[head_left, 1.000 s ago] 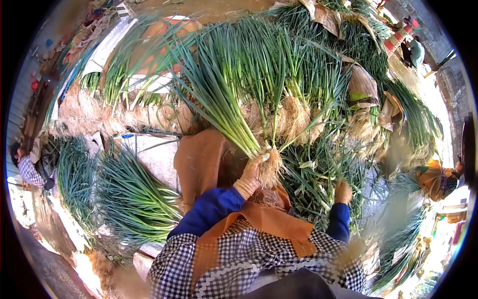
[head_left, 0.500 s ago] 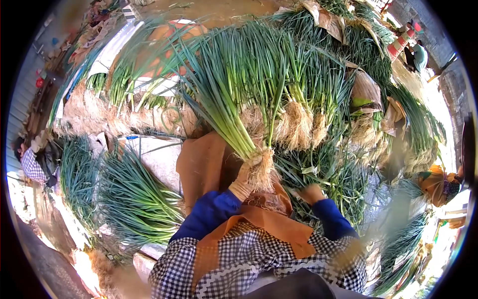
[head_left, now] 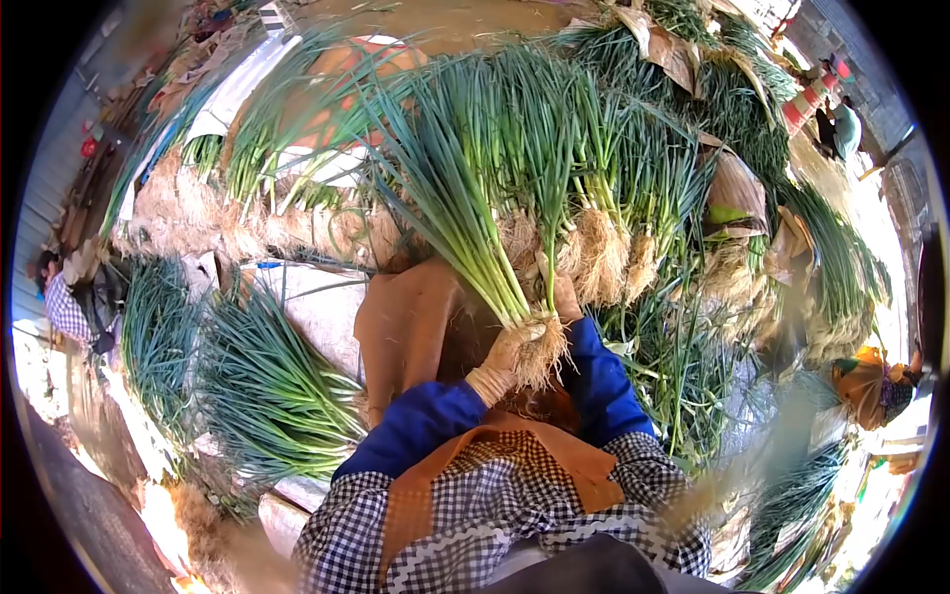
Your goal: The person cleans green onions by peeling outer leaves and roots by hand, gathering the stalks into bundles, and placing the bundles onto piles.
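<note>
My left hand is closed round the lower stalks of a bunch of green onions, just above its pale roots. The bunch leans up and to the left, over my lap. Just right of it, my right hand is at the base of a thinner upright stalk; its fingers are mostly hidden. Behind both hands stands a row of green onions with hanging roots. A brown cloth covers my lap.
A heap of green onions lies at the left, near a white sack. Loose leaves are piled at the right. One person is at the far left, another at the far right. Rooted bundles line the back left.
My right hand has moved from the loose leaves at the right, up and inward to the stalk beside the bunch. My left hand still holds the bunch, with a loose stalk no longer sticking out right.
</note>
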Tool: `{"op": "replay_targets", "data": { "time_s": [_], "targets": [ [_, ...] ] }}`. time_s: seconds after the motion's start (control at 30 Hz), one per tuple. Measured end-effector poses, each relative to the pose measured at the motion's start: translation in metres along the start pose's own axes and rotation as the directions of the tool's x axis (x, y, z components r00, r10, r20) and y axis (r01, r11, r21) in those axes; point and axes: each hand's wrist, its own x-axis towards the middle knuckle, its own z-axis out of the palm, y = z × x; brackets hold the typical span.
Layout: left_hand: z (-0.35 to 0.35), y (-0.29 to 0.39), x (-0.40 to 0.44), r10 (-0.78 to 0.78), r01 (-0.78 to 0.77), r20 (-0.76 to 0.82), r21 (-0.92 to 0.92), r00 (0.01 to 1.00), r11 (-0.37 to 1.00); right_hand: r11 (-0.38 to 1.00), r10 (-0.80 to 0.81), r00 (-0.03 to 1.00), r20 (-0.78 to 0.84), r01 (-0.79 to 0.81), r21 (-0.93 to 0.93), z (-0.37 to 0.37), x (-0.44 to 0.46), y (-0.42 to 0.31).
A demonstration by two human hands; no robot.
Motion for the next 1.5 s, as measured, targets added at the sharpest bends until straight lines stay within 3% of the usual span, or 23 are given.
{"op": "replay_targets", "data": {
  "time_s": [0.03, 0.07, 0.1, 0.17, 0.3, 0.37, 0.43, 0.47, 0.5, 0.57, 0.63, 0.7, 0.77, 0.83, 0.87, 0.93, 1.0, 1.1, 1.13, 1.17, 1.23, 1.4, 1.5],
  "targets": [
    [0.002, -0.001, -0.002, 0.057, -0.055, -0.028, 0.067, 0.998, 0.996, 0.99, 0.108, 0.974, -0.2, -0.123, -0.067, 0.008, -0.006, 0.002],
    [0.003, -0.003, -0.005, 0.016, -0.014, -0.073, 0.032, 0.997, 0.999, 0.86, 0.015, 0.95, -0.312, -0.171, -0.48, 0.005, -0.016, 0.002],
    [0.002, -0.004, -0.005, 0.007, -0.005, -0.077, 0.027, 0.997, 1.0, 0.562, -0.12, 0.922, -0.369, -0.243, -0.791, -0.001, -0.029, -0.012],
    [0.0, -0.008, -0.001, 0.053, -0.047, -0.087, 0.062, 0.995, 0.997, 0.538, -0.096, 0.948, -0.303, -0.207, -0.817, -0.016, -0.062, -0.037],
    [0.003, -0.009, 0.0, 0.068, -0.061, -0.094, 0.084, 0.993, 0.995, 0.787, -0.004, 0.993, -0.118, -0.07, -0.613, -0.034, -0.135, -0.051],
    [-0.005, -0.01, 0.004, 0.1, -0.09, -0.114, 0.088, 0.988, 0.992, 0.885, 0.299, 0.954, -0.027, -0.288, -0.366, -0.055, -0.175, -0.069],
    [-0.014, -0.006, 0.004, -0.073, 0.11, 0.122, -0.329, 0.99, 0.938, 0.763, 0.469, 0.878, -0.09, -0.455, -0.46, -0.104, -0.198, -0.037],
    [-0.002, 0.002, 0.0, -0.054, 0.107, 0.158, -0.347, 0.986, 0.932, 0.418, 0.452, 0.891, -0.047, -0.257, -0.871, -0.132, -0.213, -0.01],
    [0.011, 0.007, -0.006, 0.002, 0.018, 0.079, -0.25, 0.997, 0.968, -0.058, 0.46, 0.888, 0.001, 0.031, -0.998, -0.149, -0.223, 0.008],
    [0.018, 0.014, -0.014, -0.025, 0.01, -0.108, -0.135, 0.994, 0.991, 0.068, 0.385, 0.923, 0.014, -0.013, -0.998, -0.127, -0.196, -0.029],
    [0.001, 0.008, -0.01, -0.067, 0.076, 0.044, -0.238, 0.997, 0.968, 0.389, 0.261, 0.952, -0.161, -0.257, -0.884, -0.08, -0.148, -0.064],
    [0.0, 0.01, -0.009, -0.08, 0.145, 0.211, -0.315, 0.974, 0.938, 0.959, 0.224, 0.974, 0.026, -0.216, -0.183, -0.047, -0.112, -0.075],
    [0.006, 0.017, -0.018, -0.051, 0.057, 0.036, -0.189, 0.998, 0.98, 0.876, 0.169, 0.957, 0.238, -0.256, 0.408, -0.025, -0.073, -0.042],
    [0.012, 0.026, -0.024, -0.032, 0.048, 0.083, -0.207, 0.996, 0.977, 0.818, 0.154, 0.988, 0.02, -0.139, 0.558, 0.009, -0.061, -0.057],
    [0.013, 0.031, -0.03, -0.056, 0.067, 0.067, -0.174, 0.996, 0.983, 0.787, 0.101, 0.978, 0.185, -0.192, 0.586, -0.005, -0.059, -0.048],
    [-0.005, 0.038, -0.038, -0.113, 0.119, 0.052, -0.138, 0.992, 0.983, 0.979, 0.016, 0.998, 0.06, -0.028, 0.201, -0.006, -0.063, -0.081],
    [0.022, 0.052, -0.051, -0.166, 0.164, -0.03, -0.067, 0.986, 0.984, 0.96, -0.148, 0.989, -0.023, 0.138, -0.242, -0.009, -0.069, -0.104],
    [0.03, 0.038, -0.045, -0.241, 0.244, -0.125, 0.008, 0.962, 0.97, 0.992, -0.124, 0.985, 0.123, 0.126, -0.011, 0.005, -0.063, -0.092],
    [0.023, 0.029, -0.04, -0.236, 0.233, -0.075, -0.044, 0.969, 0.971, 0.976, -0.012, 0.988, 0.153, 0.044, -0.212, 0.009, -0.068, -0.102],
    [0.016, 0.023, -0.036, -0.231, 0.229, -0.07, -0.04, 0.97, 0.973, 0.951, -0.096, 0.993, 0.065, 0.111, -0.287, 0.015, -0.059, -0.064],
    [0.014, 0.019, -0.035, -0.126, 0.125, -0.075, -0.019, 0.989, 0.992, 0.565, -0.336, 0.942, 0.02, 0.218, -0.796, 0.017, -0.068, -0.072],
    [0.008, 0.019, -0.034, -0.064, 0.067, 0.029, -0.139, 0.998, 0.988, 0.344, -0.631, 0.774, 0.059, 0.347, -0.872, -0.009, -0.098, -0.079],
    [0.006, 0.023, -0.031, -0.046, 0.06, 0.059, -0.254, 0.997, 0.965, 0.365, -0.236, 0.928, 0.288, 0.359, -0.859, -0.034, -0.141, -0.059]
  ]
}}
